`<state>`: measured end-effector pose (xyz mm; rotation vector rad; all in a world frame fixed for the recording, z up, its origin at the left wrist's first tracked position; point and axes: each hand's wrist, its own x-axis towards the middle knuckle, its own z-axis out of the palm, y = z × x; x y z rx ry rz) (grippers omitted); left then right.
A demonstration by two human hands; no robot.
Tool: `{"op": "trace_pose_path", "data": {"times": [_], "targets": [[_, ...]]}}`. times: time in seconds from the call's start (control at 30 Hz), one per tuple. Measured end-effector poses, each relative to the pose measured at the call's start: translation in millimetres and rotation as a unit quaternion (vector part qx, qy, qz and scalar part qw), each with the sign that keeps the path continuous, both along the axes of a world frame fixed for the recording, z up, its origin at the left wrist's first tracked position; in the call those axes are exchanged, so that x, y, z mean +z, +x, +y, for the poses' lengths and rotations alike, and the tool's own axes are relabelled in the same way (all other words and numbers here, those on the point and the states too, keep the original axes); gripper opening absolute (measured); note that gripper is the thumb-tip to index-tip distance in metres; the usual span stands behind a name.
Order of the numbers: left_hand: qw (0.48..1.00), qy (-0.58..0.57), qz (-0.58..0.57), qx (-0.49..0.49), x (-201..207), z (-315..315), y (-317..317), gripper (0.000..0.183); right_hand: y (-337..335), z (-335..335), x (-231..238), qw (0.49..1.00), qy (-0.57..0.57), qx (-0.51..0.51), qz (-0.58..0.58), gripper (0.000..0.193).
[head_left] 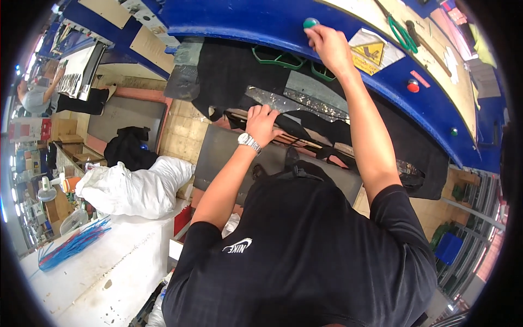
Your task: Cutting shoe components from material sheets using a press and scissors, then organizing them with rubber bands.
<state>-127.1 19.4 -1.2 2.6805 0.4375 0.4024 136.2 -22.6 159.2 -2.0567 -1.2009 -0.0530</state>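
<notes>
My right hand (331, 49) is raised to the blue machine beam, its fingers curled against a green push button (311, 23). Below it, my left hand (261, 124) rests on the near edge of a black sheet material (234, 71), thumb apart from the fingers. Strips and cut-out gaps (310, 133) run along that edge, to the right of the left hand. Two green-edged cutting dies lie on the sheet under the beam: one die (278, 57) beyond my left hand, another die (321, 71) partly hidden by the beam and my right forearm.
The blue beam (245, 22) carries a red button (413, 85) and a yellow warning label (370, 54). Green-handled scissors (403, 35) lie on its top. At left are a white sack (136, 188), a white table (103, 272) with blue strips (73, 245), and a distant person (41, 98).
</notes>
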Motion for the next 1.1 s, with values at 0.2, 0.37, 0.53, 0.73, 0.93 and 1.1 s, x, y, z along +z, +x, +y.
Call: {"op": "trace_pose_path", "data": {"times": [0.2,0.37,0.53,0.73,0.93,1.1], "targets": [[0.998,-0.001,-0.052,0.019,6.1,21.3,43.0,0.045,-20.9,-82.3,-41.2,0.987,-0.160,0.013,0.001,0.026],[0.998,0.028,-0.048,0.016,7.5,33.3,57.9,0.039,-30.2,-177.3,-84.7,0.953,-0.292,-0.055,0.066,0.041],[0.997,0.065,0.035,0.021,9.2,24.2,64.0,0.041,-52.9,-204.1,-104.7,0.951,-0.293,-0.089,-0.049,0.062],[0.998,0.067,-0.004,0.020,4.2,24.8,70.0,0.050,-51.0,-200.7,-107.2,0.952,-0.273,-0.132,-0.045,0.040],[0.999,0.041,0.025,0.013,11.2,28.0,74.2,0.063,-47.4,-198.8,-116.3,0.950,-0.266,-0.154,-0.050,0.040],[0.997,0.027,0.075,-0.002,11.7,25.1,54.4,0.077,-57.0,-209.1,-133.6,0.958,-0.246,-0.132,-0.071,0.040]]}}
